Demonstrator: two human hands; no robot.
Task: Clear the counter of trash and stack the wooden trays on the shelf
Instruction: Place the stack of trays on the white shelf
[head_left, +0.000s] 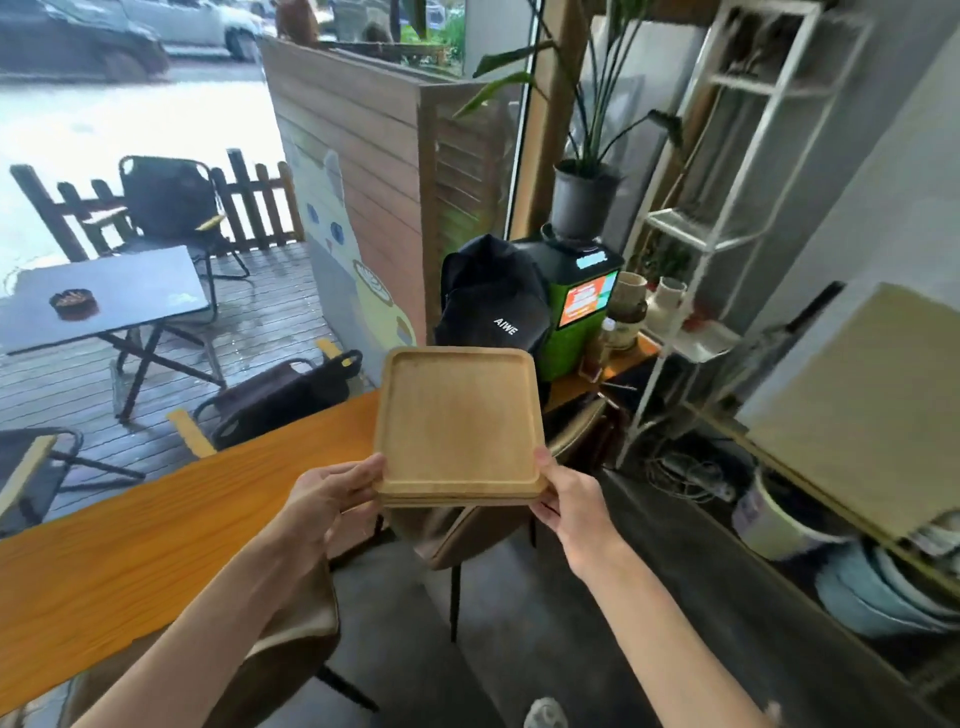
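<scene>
A stack of square wooden trays (457, 421) hangs level in the air in front of me, above a brown chair. My left hand (327, 499) grips the stack's near left corner, thumb on the rim. My right hand (563, 493) grips the near right corner the same way. The top tray is empty. The orange wooden counter (156, 540) runs along my left, below and beside the trays. A white metal shelf rack (691, 291) stands at the right rear.
A black backpack (493, 306) and a green machine (576, 306) sit at the counter's far end, with a potted plant (582, 202) on top. Brown chairs (467, 530) stand under the counter. Low shelves with bowls (893, 597) and a white bucket (774, 525) line the right side.
</scene>
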